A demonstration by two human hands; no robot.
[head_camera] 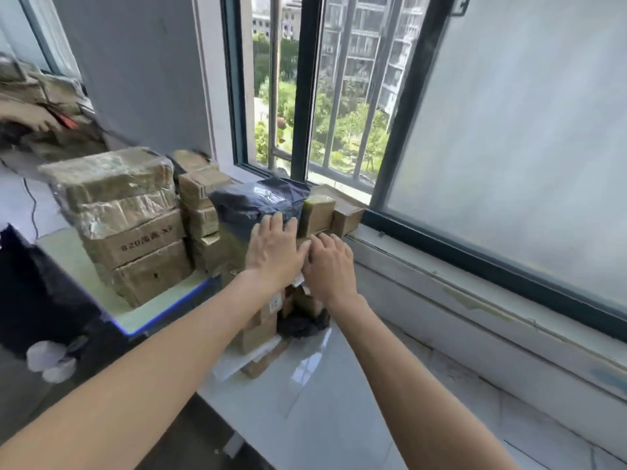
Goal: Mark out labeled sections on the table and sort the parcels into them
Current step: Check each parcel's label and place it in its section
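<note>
Brown cardboard pretty much everywhere here. The parcels sit in a heap at the far edge of the white table [322,385], jammed up against the window sill [441,266]. The big stack [129,225] on the left is four cartons high, long sides running roughly left to right, and the top two are wrapped in clear film. One carton face has printing that reads something like "820" plus characters I can't make out, it's too blurry. Just right of that is a narrower column of smaller boxes [200,205], at least three of them, exact count is hard to tell. A dark blue-black plastic mailer bag [261,201] lies on top of the middle pile, long axis going left to right. Two small boxes [319,212] sit side by side next to the bag by the window frame, short ends pointing toward the camera.

Both arms are stretched out. The left hand [274,249] is flat with fingers spread, palm resting on the edge of the mailer bag. The right hand [329,266] is also spread out, fingers slightly curled, touching the pile just below the small boxes, not gripping anything. More parcels lie lower, under the hands, one with a white label I can't read.
</note>
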